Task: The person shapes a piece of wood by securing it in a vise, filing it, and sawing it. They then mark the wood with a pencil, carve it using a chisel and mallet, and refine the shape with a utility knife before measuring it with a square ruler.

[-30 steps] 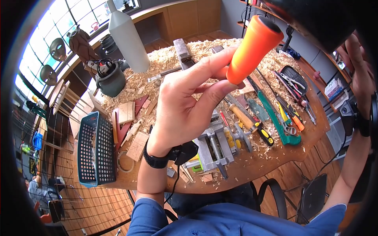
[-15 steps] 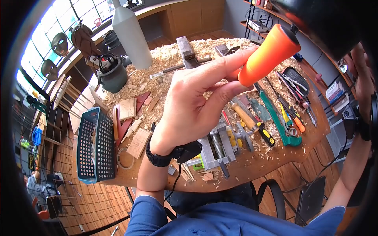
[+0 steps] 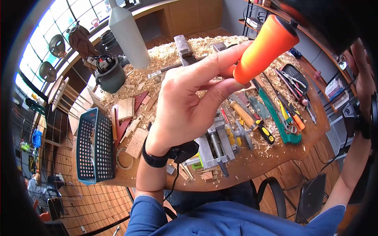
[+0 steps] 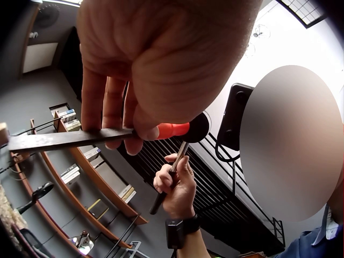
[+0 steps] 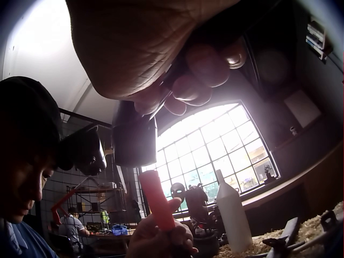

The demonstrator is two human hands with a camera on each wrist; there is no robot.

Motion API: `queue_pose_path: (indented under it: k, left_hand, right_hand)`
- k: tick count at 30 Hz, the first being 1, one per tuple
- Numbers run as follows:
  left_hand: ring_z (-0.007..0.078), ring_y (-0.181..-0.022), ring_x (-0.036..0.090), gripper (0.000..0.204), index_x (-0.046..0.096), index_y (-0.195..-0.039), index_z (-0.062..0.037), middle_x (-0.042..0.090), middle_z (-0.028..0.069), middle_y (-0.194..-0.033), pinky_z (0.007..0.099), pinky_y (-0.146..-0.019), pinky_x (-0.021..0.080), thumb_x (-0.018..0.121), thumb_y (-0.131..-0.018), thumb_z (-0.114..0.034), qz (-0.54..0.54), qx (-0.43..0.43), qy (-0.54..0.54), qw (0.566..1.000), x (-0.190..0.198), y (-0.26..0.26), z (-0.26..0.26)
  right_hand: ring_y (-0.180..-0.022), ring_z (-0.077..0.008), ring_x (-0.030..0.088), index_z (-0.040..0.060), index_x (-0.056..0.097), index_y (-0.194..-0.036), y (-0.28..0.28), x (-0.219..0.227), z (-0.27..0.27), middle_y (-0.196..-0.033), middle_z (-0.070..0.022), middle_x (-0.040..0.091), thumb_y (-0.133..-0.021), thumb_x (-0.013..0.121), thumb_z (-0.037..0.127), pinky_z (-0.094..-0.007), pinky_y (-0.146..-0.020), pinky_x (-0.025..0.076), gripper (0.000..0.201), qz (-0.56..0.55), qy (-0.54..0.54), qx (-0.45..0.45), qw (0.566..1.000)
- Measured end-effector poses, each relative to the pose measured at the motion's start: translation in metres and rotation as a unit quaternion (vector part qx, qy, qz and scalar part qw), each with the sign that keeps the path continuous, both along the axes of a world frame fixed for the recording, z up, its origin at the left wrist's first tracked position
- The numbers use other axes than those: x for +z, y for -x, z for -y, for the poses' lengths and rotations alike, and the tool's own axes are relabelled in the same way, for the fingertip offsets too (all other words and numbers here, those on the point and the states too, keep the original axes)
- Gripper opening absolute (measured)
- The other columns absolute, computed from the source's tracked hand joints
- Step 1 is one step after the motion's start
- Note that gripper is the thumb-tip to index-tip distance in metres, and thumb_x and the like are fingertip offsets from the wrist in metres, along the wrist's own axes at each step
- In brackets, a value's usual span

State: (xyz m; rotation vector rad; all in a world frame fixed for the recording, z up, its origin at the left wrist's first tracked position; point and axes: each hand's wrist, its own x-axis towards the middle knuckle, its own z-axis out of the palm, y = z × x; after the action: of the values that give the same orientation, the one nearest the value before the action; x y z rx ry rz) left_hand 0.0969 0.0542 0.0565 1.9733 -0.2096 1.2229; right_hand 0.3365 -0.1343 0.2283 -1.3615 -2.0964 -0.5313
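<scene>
- Since a second ago, the orange-handled tool [image 3: 265,49] has shifted rightward in the head view, its black end leaning further toward the dark hammer head [image 3: 321,23].
- Left hand [image 3: 187,100]: thumb and fingers pinch the orange handle near its narrow end, raised above the bench; the left wrist view shows a flat metal blade [image 4: 70,140] running out past the fingers.
- Right hand [image 4: 180,185]: fingers curled round the hammer's shaft, with the hammer head just beside the handle's black end; I cannot tell whether they touch.
- Below the left hand, a metal vise [image 3: 215,146] sits near the front edge of the bench [image 3: 256,163].
- On the right lie a wooden-handled tool [image 3: 241,112], a green-handled saw [image 3: 290,138] and, beyond them, pliers [image 3: 297,82] in a dark case.
- On the left stands a perforated basket [image 3: 106,145], with wood pieces [image 3: 126,109] beside it.
- Wood shavings [image 3: 163,55] cover the far part.
- Behind them are a dark pot [image 3: 111,80] and a pale bottle [image 3: 128,37]; farther off, two masks [image 3: 57,46] hang before a bright gridded window [image 3: 88,11].
</scene>
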Motion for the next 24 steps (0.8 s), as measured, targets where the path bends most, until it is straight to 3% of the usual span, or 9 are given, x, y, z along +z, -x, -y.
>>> queue_pose_path:
  k: [8, 14, 24]
  left_hand:
    - [0.0247, -0.101, 0.078, 0.046, 0.060, -0.147, 0.0059, 0.078, 0.0153, -0.109, 0.0326, -0.084, 0.064, 0.070, -0.102, 0.000, 0.004, 0.004, 0.001, 1.000, 0.000, 0.000, -0.002]
    - [0.0250, -0.101, 0.077, 0.050, 0.057, -0.148, 0.0077, 0.077, 0.0178, -0.112, 0.0358, -0.089, 0.064, 0.071, -0.101, 0.001, -0.008, -0.003, 0.012, 1.000, -0.001, 0.000, 0.001]
    - [0.0220, -0.101, 0.076, 0.051, 0.053, -0.151, 0.0083, 0.078, 0.0181, -0.113, 0.0337, -0.094, 0.060, 0.069, -0.103, 0.000, -0.038, 0.057, 0.068, 0.995, -0.006, 0.001, 0.001]
  right_hand:
    - [-0.044, -0.0042, 0.050, 0.0013, 0.077, -0.103, -0.003, -0.001, -0.005, -0.057, 0.0011, 0.058, -0.103, 0.068, 0.054, -0.0199, -0.044, 0.033, 0.054, 0.002, 0.002, 0.011, 1.000]
    - [-0.046, -0.0036, 0.050, 0.0012, 0.077, -0.101, -0.004, -0.005, -0.002, -0.058, 0.0017, 0.058, -0.104, 0.068, 0.051, -0.0198, -0.045, 0.033, 0.051, -0.008, -0.016, -0.012, 1.000]
    - [-0.048, -0.0026, 0.049, 0.0012, 0.076, -0.098, -0.012, -0.020, 0.013, -0.060, 0.0026, 0.057, -0.106, 0.068, 0.045, -0.0195, -0.046, 0.032, 0.046, -0.037, -0.036, -0.051, 0.997]
